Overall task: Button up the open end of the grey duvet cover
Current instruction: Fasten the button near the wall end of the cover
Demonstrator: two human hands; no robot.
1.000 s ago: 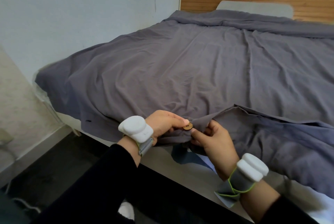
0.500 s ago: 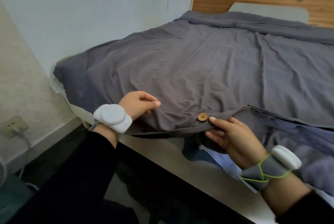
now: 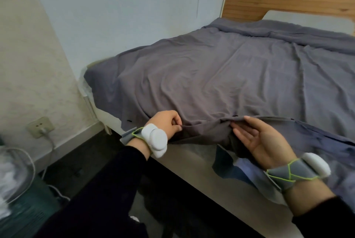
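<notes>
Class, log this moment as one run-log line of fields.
left hand: pinching duvet cover hem | right hand: palm up, fingers under hem | button: not visible | open end: still gaping at right

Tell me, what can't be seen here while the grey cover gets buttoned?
- Head view: no button shows; folds of the duvet cover between the left hand and right hand may hide it.
- The cover's right part is cut off by the frame edge.
- The bin at lower left is blurred.
</notes>
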